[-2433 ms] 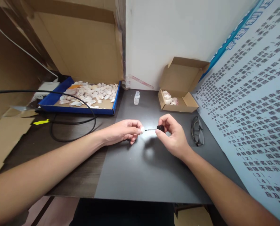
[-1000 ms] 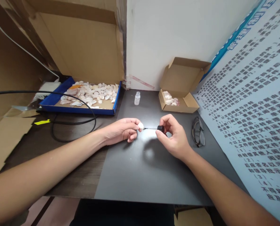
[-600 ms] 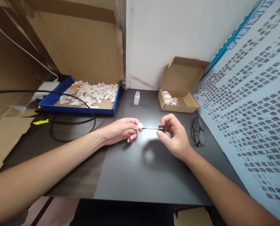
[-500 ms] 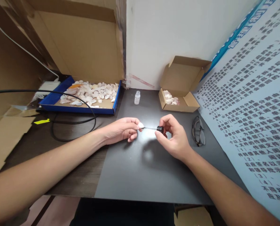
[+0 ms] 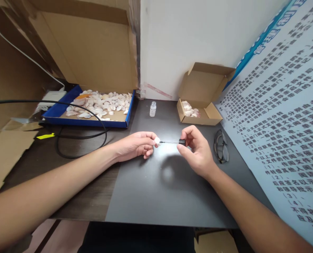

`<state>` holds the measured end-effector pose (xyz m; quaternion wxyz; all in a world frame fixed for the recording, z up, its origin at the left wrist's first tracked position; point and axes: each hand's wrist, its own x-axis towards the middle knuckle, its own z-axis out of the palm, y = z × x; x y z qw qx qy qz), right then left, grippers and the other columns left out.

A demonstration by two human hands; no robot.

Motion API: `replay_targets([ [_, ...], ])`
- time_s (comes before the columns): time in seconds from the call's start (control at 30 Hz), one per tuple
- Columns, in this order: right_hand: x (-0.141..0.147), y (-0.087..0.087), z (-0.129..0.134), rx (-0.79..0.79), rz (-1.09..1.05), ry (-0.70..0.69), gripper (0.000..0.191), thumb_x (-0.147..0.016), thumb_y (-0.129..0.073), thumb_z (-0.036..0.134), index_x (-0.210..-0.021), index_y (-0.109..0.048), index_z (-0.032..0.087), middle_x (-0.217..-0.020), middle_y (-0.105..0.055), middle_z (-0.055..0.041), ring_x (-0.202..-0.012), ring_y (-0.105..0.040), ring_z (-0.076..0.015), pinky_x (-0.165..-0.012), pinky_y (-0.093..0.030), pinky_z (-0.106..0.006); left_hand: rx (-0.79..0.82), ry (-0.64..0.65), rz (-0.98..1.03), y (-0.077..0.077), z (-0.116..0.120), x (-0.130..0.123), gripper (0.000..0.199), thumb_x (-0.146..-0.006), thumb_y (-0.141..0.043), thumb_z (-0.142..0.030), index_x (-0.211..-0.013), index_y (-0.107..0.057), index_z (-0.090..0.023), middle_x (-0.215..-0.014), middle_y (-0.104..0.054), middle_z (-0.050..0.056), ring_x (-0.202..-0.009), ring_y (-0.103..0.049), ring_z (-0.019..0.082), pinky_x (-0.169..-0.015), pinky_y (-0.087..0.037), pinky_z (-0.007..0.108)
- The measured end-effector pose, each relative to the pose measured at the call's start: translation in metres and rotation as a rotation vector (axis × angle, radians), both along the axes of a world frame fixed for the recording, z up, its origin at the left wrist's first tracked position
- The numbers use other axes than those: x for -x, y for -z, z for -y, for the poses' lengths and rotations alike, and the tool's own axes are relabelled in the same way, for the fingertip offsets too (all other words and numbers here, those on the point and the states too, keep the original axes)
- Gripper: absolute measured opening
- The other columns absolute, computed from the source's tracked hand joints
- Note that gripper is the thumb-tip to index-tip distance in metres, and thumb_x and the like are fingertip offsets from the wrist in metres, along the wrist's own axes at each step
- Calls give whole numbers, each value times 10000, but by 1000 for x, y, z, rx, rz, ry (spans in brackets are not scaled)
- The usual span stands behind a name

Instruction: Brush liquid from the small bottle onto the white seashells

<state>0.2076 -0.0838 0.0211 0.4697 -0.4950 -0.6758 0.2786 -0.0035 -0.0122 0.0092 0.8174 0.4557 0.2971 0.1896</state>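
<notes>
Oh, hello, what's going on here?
A person is working at a desk with both bare hands. The left hand pinches a small white shell, while the right hand holds a black cap with a thin stem. The stem's dark tip is at the shell's edge; whether it touches is hard to tell. Behind the hands stands a small uncapped bottle, between a blue-edged box of shells and a smaller cardboard box.
</notes>
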Motion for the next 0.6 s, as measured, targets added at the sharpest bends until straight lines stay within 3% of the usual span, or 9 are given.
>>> replay_targets([
  [0.17,-2,-1,-2,19,25,75,181,-745,-581,174,-814,-427,241,-640,-391,65,-544,-360,-111,-510,-320,-257,-16,13,8,1,0,0,158,-773,-710,-211,-861,-598,-143,-811,-597,3,-546,-510,60,-504,-401,207],
  [0.33,-1,-2,-1,16,-6,16,169,-753,-588,200,-831,-444,239,-670,-435,54,-559,-397,-114,-528,-344,-264,-19,17,5,1,0,0,166,-767,-717,-214,-856,-595,-146,-809,-595,4,-554,-507,64,-517,-403,214],
  [0.47,0,-3,-2,39,32,95,190,-728,-592,173,-799,-429,240,-636,-403,63,-546,-372,-112,-517,-325,-262,-26,18,5,2,0,0,167,-768,-715,-213,-862,-594,-146,-821,-595,6,-558,-499,64,-523,-407,217],
  [0.6,0,-3,-2,20,-3,9,163,-759,-587,204,-838,-449,242,-659,-434,55,-561,-401,-117,-527,-344,-265,-19,19,9,2,0,0,166,-767,-716,-204,-857,-588,-150,-812,-594,1,-559,-501,65,-525,-409,215],
])
